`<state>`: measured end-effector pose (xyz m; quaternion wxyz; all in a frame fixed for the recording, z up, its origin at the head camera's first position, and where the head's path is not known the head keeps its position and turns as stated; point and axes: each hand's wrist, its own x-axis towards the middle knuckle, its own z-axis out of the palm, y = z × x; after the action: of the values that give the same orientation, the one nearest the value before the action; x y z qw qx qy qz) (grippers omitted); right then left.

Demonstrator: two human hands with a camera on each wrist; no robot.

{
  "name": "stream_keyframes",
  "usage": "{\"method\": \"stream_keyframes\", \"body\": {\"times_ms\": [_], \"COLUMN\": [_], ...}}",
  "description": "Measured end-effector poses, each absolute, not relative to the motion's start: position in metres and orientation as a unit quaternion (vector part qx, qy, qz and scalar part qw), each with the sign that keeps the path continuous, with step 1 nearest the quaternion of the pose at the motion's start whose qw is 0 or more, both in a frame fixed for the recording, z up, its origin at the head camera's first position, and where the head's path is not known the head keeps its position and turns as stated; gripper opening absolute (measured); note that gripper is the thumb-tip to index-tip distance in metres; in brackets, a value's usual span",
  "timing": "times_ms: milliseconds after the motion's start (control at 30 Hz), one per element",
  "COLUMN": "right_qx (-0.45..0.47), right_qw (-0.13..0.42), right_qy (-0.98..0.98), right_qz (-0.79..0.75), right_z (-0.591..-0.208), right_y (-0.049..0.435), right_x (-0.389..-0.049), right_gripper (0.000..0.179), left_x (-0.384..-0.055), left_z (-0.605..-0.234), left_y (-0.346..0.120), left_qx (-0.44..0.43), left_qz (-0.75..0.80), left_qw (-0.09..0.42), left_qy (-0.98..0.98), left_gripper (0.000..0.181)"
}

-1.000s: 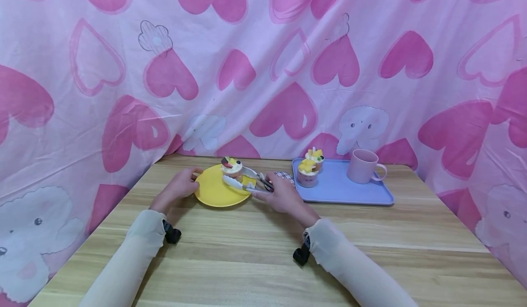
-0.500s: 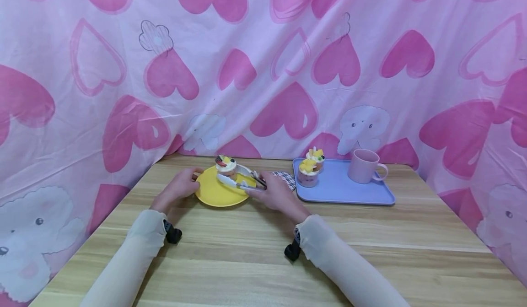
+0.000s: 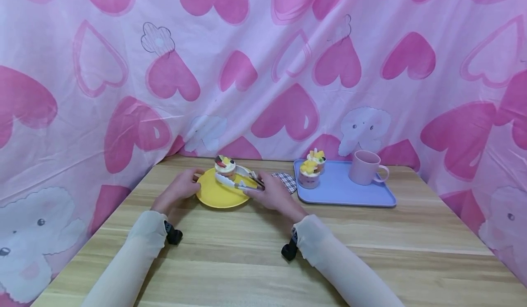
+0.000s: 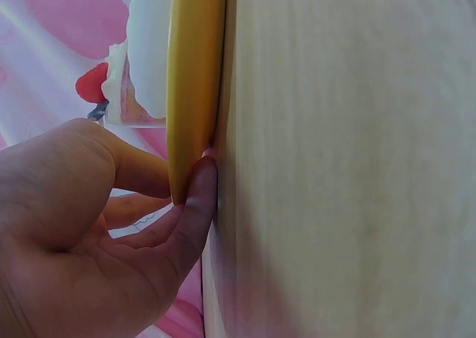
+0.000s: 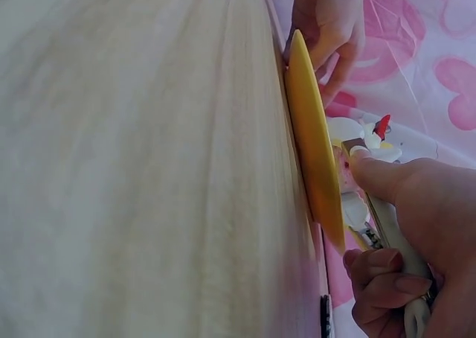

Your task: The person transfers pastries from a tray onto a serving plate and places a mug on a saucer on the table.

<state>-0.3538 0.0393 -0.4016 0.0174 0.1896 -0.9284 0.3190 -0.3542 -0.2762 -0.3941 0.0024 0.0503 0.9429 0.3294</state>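
My left hand pinches the left rim of a yellow plate, thumb over the edge and fingers under it, as the left wrist view also shows on the plate. On the back part of the plate stands a small dessert cup topped with cream, a red berry and yellow fruit. My right hand grips metal tongs with pale tips, which lie around the cup's sides. In the right wrist view, the thumb presses along one arm of the tongs while the fingers curl round the other side.
To the right, a blue tray carries two more dessert cups and a pink mug. A checkered flat piece lies between plate and tray, partly behind the right hand. A pink heart-print curtain hangs at the table's back edge.
My right hand has moved left with the tongs, and the dessert cup has shifted left over the plate with them. The left hand stays at the plate's rim.
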Motion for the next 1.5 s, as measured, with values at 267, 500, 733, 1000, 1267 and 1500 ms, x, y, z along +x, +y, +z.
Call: {"method": "stream_keyframes", "body": {"times_ms": [267, 500, 733, 1000, 1267, 1500], "right_qx": [0.199, 0.218, 0.213, 0.21, 0.204, 0.204], "right_qw": [0.01, 0.011, 0.014, 0.017, 0.023, 0.025], "right_qy": [-0.922, -0.914, -0.914, -0.916, -0.917, -0.916], "right_qz": [0.332, 0.342, 0.346, 0.341, 0.341, 0.345], "right_z": [-0.405, -0.405, -0.401, -0.401, -0.4, -0.399], "right_y": [0.045, 0.053, 0.06, 0.069, 0.081, 0.094], "right_x": [-0.355, -0.356, -0.354, -0.352, -0.348, -0.342], "right_gripper": [0.06, 0.064, 0.062, 0.068, 0.069, 0.07], "left_x": [-0.355, -0.355, -0.353, -0.353, -0.354, -0.353], "left_z": [-0.395, -0.395, -0.391, -0.394, -0.394, -0.394], "left_y": [-0.275, -0.275, -0.274, -0.275, -0.274, -0.275], "left_qx": [0.043, 0.035, 0.032, 0.04, 0.031, 0.031], "left_qz": [0.332, 0.341, 0.342, 0.337, 0.339, 0.341], "left_qw": [0.004, 0.012, 0.015, 0.008, 0.015, 0.016], "left_qy": [0.942, 0.939, 0.939, 0.941, 0.94, 0.939], "left_gripper": [0.061, 0.061, 0.062, 0.061, 0.061, 0.061]}}
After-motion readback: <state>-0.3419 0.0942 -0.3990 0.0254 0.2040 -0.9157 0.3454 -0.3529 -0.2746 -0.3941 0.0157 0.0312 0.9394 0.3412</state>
